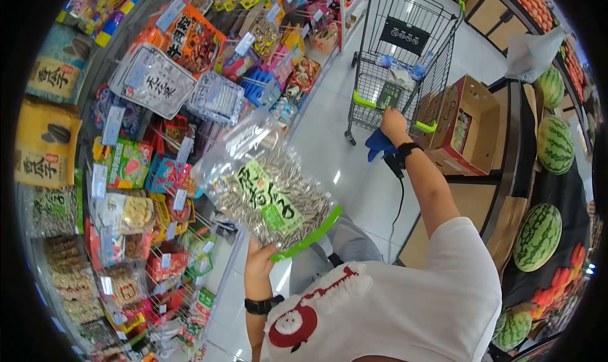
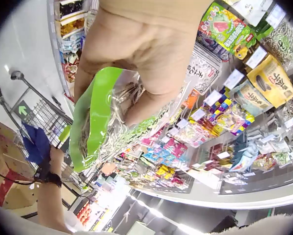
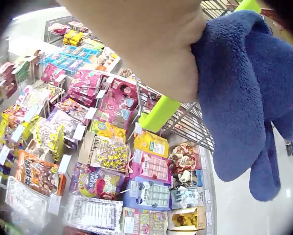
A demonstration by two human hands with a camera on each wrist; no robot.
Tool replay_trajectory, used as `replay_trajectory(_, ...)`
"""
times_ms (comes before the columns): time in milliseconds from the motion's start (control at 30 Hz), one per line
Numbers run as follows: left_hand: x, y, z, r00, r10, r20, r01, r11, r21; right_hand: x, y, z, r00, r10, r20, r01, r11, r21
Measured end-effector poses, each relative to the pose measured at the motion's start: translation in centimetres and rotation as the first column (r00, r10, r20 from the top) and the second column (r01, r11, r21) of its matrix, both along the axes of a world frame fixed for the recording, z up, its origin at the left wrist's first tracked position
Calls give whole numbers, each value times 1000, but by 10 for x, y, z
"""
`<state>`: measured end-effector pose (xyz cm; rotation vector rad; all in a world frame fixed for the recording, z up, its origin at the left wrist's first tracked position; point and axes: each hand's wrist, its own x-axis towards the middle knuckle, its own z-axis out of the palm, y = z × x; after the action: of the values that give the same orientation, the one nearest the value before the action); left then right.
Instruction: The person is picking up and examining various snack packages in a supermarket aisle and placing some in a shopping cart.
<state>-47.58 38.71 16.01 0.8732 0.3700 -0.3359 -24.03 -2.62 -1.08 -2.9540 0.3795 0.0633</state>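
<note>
My left hand grips the green-edged bottom of a clear bag of striped seeds, thumb on one face and fingers behind it. In the left wrist view the hand pinches the bag by that green end. My right hand is curled at the shopping cart's handle, with a blue cloth hanging beside it. The right wrist view shows the cloth against the hand and the cart's green corner; the fingertips are hidden.
The cart holds bottles and a dark green package. Snack racks line the left side. On the right are an open cardboard box and a stand of watermelons. A black cable hangs below my right wrist over the tiled floor.
</note>
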Motion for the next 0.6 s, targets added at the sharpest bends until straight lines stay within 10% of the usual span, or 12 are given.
replay_trajectory(233, 27, -19, 21, 994, -28, 107, 21, 997, 69, -66, 27, 60, 996, 10, 86, -44, 917, 396)
replay_trajectory(367, 33, -23, 30, 979, -71, 193, 35, 982, 184, -97, 92, 253, 894, -141, 425, -321, 460, 828)
replay_trajectory(467, 32, -28, 38, 964, -117, 240, 66, 976, 210, -136, 154, 310, 803, 161, 573, -595, 268, 758)
replay_trajectory(600, 20, -12, 39, 919, -242, 312, 119, 923, 366, -170, 231, 272, 417, 649, 636, -904, 370, 215)
